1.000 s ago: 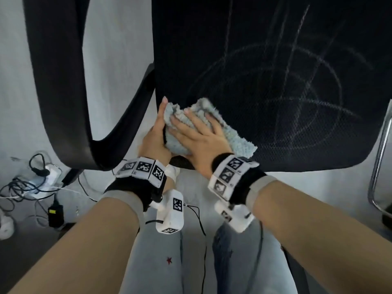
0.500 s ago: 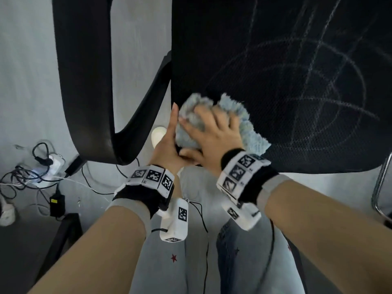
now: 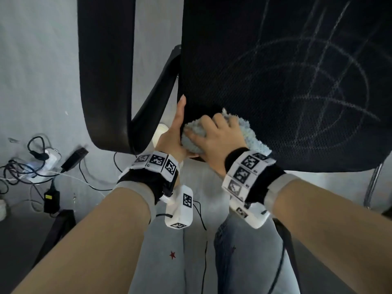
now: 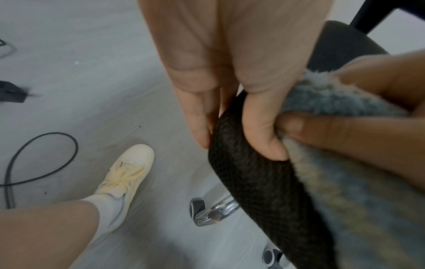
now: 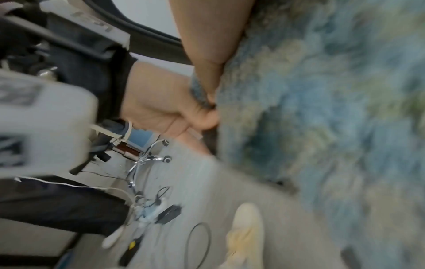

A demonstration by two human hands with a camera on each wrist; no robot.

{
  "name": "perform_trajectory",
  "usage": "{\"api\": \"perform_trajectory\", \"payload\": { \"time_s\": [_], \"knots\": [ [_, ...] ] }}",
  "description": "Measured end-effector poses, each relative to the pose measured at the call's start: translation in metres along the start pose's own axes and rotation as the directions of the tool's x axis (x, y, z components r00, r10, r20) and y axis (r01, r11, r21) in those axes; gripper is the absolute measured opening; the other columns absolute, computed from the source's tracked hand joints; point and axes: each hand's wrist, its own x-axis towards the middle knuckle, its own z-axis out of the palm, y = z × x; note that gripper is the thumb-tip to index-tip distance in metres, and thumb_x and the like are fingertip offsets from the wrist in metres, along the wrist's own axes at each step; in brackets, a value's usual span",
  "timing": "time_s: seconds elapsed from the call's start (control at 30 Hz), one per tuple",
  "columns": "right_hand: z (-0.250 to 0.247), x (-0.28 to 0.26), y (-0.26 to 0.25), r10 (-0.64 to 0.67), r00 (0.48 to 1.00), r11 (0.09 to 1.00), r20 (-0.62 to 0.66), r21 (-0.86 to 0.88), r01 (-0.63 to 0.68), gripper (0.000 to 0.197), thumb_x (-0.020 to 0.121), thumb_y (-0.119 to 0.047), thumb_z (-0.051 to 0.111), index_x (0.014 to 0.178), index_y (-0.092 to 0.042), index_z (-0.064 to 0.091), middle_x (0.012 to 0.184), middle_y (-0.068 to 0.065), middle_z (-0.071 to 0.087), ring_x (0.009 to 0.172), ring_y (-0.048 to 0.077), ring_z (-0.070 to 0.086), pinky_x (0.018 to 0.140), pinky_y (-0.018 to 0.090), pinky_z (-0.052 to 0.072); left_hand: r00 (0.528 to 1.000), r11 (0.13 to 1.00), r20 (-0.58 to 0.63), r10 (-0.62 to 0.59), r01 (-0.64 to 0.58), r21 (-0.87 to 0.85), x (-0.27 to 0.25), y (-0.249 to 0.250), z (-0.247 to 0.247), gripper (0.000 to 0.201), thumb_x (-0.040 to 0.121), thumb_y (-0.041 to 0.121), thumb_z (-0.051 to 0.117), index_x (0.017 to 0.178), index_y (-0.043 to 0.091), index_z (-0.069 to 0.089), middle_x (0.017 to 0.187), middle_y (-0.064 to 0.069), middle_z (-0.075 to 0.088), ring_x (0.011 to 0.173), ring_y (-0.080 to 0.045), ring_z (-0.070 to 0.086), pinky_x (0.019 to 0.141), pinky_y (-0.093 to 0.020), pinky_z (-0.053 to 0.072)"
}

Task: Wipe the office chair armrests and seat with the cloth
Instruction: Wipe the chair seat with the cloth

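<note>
A tangle of cables [image 3: 31,166] and a white shoe [image 4: 125,174] lie on the grey floor [image 3: 38,71] by the black armrest [image 3: 106,81]. The fluffy blue cloth [image 3: 252,134] sits bunched at the near left corner of the mesh seat [image 3: 286,81] (chalky lines cross it). The right hand [image 3: 216,136] curls over the cloth. The left hand [image 3: 171,136] pinches the seat's edge, thumb on top.
</note>
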Motion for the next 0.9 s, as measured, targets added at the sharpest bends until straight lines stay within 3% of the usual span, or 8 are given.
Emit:
{"api": "perform_trajectory", "payload": {
  "time_s": [0.1, 0.27, 0.37, 0.5, 0.63, 0.7, 0.8, 0.9],
  "knots": [
    [-0.021, 0.021, 0.037, -0.035, 0.999, 0.998, 0.032, -0.046, 0.037, 0.041, 0.082, -0.039, 0.056, 0.122, -0.031, 0.054, 0.115, 0.013, 0.053, 0.105, 0.038, 0.049, 0.085, 0.048, 0.041, 1.0, 0.999, 0.028, 0.014, -0.013, -0.038, 0.001, -0.002, -0.002, 0.123, 0.069, 0.002, 0.076, 0.141, 0.043, -0.015, 0.147, 0.006, 0.032, 0.127, -0.007, 0.038, 0.097, -0.018, 0.031],
    [-0.03, 0.047, 0.047, 0.454, 0.884, 0.89, -0.111, 0.094, -0.445, 0.046, 0.087, -0.027, 0.047, 0.133, -0.028, 0.044, 0.133, 0.019, 0.04, 0.118, 0.043, 0.038, 0.093, 0.053, 0.035, 1.0, 0.999, 0.029, 0.002, -0.003, 0.037, 0.006, -0.003, -0.009, 0.128, 0.066, 0.002, 0.078, 0.139, 0.047, -0.018, 0.146, 0.004, 0.036, 0.117, -0.005, 0.042, 0.094, -0.019, 0.035],
    [-0.009, 0.017, 0.003, 0.163, 0.986, 0.986, -0.036, 0.051, -0.161, 0.042, 0.077, -0.034, 0.058, 0.119, -0.03, 0.059, 0.117, 0.015, 0.056, 0.103, 0.038, 0.053, 0.084, 0.05, 0.045, 0.999, 0.998, 0.035, 0.018, -0.02, 0.061, 0.006, -0.002, -0.01, 0.128, 0.067, 0.007, 0.079, 0.136, 0.049, -0.02, 0.137, -0.003, 0.048, 0.117, -0.019, 0.054, 0.093, -0.024, 0.041],
    [-0.02, 0.013, 0.022, -0.106, 0.992, 0.991, 0.073, -0.077, 0.112, 0.043, 0.079, -0.043, 0.061, 0.121, -0.035, 0.055, 0.118, 0.008, 0.053, 0.107, 0.033, 0.049, 0.086, 0.045, 0.042, 0.998, 0.995, 0.054, 0.025, -0.03, 0.099, 0.006, -0.004, -0.009, 0.132, 0.063, 0.008, 0.081, 0.127, 0.054, -0.024, 0.144, -0.002, 0.041, 0.12, -0.022, 0.053, 0.1, -0.032, 0.044],
    [-0.042, 0.049, 0.068, 0.354, 0.93, 0.933, -0.098, 0.101, -0.344, 0.042, 0.089, -0.031, 0.046, 0.132, -0.027, 0.045, 0.132, 0.019, 0.039, 0.119, 0.041, 0.035, 0.096, 0.052, 0.031, 0.997, 0.994, 0.063, 0.042, -0.049, 0.102, 0.008, -0.004, -0.013, 0.135, 0.061, 0.003, 0.081, 0.139, 0.044, -0.02, 0.156, 0.011, 0.012, 0.133, -0.015, 0.037, 0.1, -0.021, 0.037],
    [-0.034, 0.047, 0.047, 0.405, 0.91, 0.912, -0.086, 0.115, -0.394, 0.045, 0.088, -0.026, 0.049, 0.132, -0.027, 0.045, 0.135, 0.02, 0.039, 0.119, 0.043, 0.036, 0.095, 0.054, 0.031, 0.998, 0.989, 0.057, 0.03, -0.038, 0.14, 0.01, -0.002, -0.016, 0.135, 0.061, 0.005, 0.082, 0.139, 0.044, -0.021, 0.153, 0.006, 0.022, 0.129, -0.017, 0.042, 0.098, -0.023, 0.038],
    [-0.009, 0.013, -0.006, 0.062, 0.998, 0.998, -0.001, 0.022, -0.062, 0.043, 0.084, -0.029, 0.055, 0.126, -0.026, 0.053, 0.127, 0.011, 0.046, 0.114, 0.036, 0.042, 0.09, 0.048, 0.037, 1.0, 0.982, 0.007, 0.003, -0.004, 0.188, 0.006, 0.0, -0.013, 0.123, 0.071, 0.012, 0.076, 0.133, 0.05, -0.023, 0.125, -0.011, 0.057, 0.104, -0.026, 0.061, 0.087, -0.025, 0.046],
    [-0.003, -0.001, -0.005, -0.166, 0.977, 0.985, 0.13, -0.028, 0.171, 0.04, 0.082, -0.038, 0.058, 0.122, -0.033, 0.055, 0.123, 0.004, 0.046, 0.111, 0.029, 0.044, 0.089, 0.044, 0.039, 1.0, 0.97, -0.029, -0.01, 0.017, 0.244, 0.001, 0.001, -0.009, 0.114, 0.079, 0.015, 0.068, 0.128, 0.053, -0.027, 0.098, -0.016, 0.064, 0.079, -0.025, 0.064, 0.064, -0.016, 0.045]
  ]
}}
